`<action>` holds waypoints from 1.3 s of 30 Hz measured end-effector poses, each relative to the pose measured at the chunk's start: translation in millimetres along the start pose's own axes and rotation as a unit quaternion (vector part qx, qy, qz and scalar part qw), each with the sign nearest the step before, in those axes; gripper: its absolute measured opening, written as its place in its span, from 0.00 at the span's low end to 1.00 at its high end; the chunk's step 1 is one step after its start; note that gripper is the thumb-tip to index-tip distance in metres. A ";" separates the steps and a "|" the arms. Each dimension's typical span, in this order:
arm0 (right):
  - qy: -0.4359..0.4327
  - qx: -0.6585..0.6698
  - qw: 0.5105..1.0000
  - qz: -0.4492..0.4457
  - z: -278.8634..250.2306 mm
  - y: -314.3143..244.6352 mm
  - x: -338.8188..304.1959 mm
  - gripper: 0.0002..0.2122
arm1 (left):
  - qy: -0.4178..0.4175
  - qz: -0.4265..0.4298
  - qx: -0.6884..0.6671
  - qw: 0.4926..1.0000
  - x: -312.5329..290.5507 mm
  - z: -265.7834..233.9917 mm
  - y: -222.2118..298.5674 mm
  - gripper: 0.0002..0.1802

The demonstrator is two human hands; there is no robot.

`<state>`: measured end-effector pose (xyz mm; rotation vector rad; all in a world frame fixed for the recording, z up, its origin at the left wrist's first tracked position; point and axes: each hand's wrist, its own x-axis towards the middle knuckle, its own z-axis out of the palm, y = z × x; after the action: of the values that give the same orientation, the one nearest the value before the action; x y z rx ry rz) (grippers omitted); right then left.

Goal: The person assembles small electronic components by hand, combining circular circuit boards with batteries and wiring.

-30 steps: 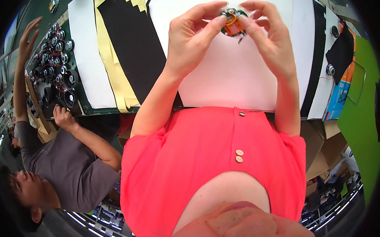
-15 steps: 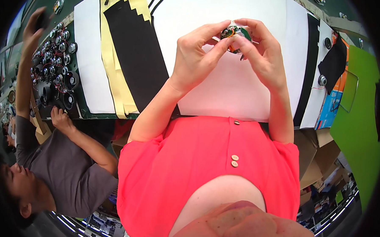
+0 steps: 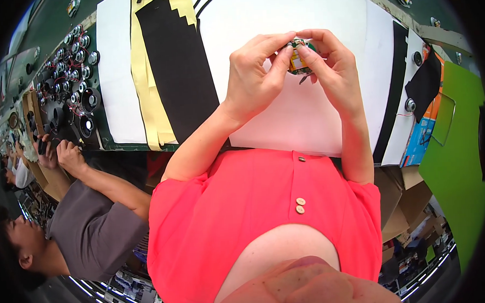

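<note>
Between my two hands, above the white sheet (image 3: 284, 114), is a small round green circuit board (image 3: 299, 64) with a yellow part on its face. My left hand (image 3: 260, 72) grips its left edge, thumb and forefinger pressed on it. The right side is gripped by my right hand (image 3: 330, 63), its thumb lying over the board's face. A small dark piece (image 3: 304, 79) sticks out below the board by my right fingers; I cannot make out what it is. My fingers cover much of the rim.
Left of me lie a black strip sheet (image 3: 179, 73), yellow paper (image 3: 157, 114) and many small speakers (image 3: 77, 75) with red wires. A co-worker (image 3: 97, 223) sits beside them, hands at the table edge. At right are a speaker (image 3: 410, 105), black cloth (image 3: 424, 81) and a green surface (image 3: 448, 159).
The board has turned in my hands, so its yellow part now shows; my thumbs have shifted onto it. The co-worker's raised arm has come down to the table edge.
</note>
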<state>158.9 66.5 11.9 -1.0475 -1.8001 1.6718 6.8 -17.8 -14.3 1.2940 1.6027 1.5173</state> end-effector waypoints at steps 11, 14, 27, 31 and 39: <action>0.006 0.093 0.995 0.025 5.8 7.5 3.4 0.08 | 0.024 0.069 0.082 0.994 -0.9 4.3 -0.2 0.15; 0.002 0.095 0.995 0.027 7.8 9.8 -1.1 0.09 | 0.020 0.065 0.069 0.995 -3.6 4.1 -0.9 0.15; -0.007 0.107 0.993 0.055 6.9 6.9 -3.7 0.10 | 0.004 0.059 0.085 0.995 -5.8 8.3 2.5 0.12; -0.002 0.099 0.995 0.035 9.4 8.8 -4.1 0.11 | 0.016 0.026 0.044 0.999 -4.2 9.9 3.0 0.12; -0.016 0.106 0.994 0.009 5.1 13.2 -9.4 0.12 | -0.013 -0.063 -0.007 0.998 -9.2 9.0 5.6 0.13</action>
<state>163.5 55.5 -0.2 -0.9517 -1.5951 1.8535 19.6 -23.2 -12.5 1.1785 1.6225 1.4271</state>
